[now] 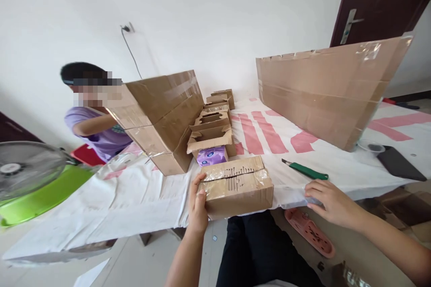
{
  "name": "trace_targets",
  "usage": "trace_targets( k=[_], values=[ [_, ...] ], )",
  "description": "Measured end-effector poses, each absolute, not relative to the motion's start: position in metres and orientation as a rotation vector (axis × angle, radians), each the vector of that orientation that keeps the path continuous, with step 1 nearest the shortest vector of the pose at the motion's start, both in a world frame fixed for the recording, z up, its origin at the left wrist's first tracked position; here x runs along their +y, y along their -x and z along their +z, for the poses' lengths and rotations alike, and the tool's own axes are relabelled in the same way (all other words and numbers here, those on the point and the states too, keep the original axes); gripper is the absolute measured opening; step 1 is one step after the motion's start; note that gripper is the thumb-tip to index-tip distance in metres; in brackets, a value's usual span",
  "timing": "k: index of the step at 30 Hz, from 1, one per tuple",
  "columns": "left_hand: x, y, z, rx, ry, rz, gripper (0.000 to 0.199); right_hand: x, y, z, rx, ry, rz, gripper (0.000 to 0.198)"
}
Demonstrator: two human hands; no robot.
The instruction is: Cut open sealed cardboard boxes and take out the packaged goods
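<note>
Cardboard box sits on the white-clothed table, my left hand gripping its end, can't tell if my right hand holds anything, white wall behind.

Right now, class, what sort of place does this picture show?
Probably a makeshift indoor workspace: a cloth-draped table bears cardboard boxes and a green cutter.

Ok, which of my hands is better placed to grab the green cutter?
Probably your right hand: it's beside the green cutter, blade end pointing away; your left hand touches the nearest cardboard box.
</note>
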State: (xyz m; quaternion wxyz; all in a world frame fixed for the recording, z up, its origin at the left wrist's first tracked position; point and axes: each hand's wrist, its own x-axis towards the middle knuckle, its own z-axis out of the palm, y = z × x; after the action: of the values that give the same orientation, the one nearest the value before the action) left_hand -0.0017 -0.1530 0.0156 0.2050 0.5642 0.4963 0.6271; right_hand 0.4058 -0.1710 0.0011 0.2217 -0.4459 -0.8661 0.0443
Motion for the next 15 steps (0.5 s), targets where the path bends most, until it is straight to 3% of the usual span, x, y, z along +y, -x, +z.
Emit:
trace_targets(
  k=[6, 15],
  values=[
    [-0.151, 0.005, 0.011, 1.379, -1.592, 1.739, 0.044, -0.158, -0.351, 0.042, -2.134, 0.973, 0.042, 0.016],
    [-0.158, -0.001, 0.017, 1.429, -1.456, 1.723, 0.058, -0.153, -0.290, 0.056, -1.942, 1.028, 0.347, 0.034]
  ],
)
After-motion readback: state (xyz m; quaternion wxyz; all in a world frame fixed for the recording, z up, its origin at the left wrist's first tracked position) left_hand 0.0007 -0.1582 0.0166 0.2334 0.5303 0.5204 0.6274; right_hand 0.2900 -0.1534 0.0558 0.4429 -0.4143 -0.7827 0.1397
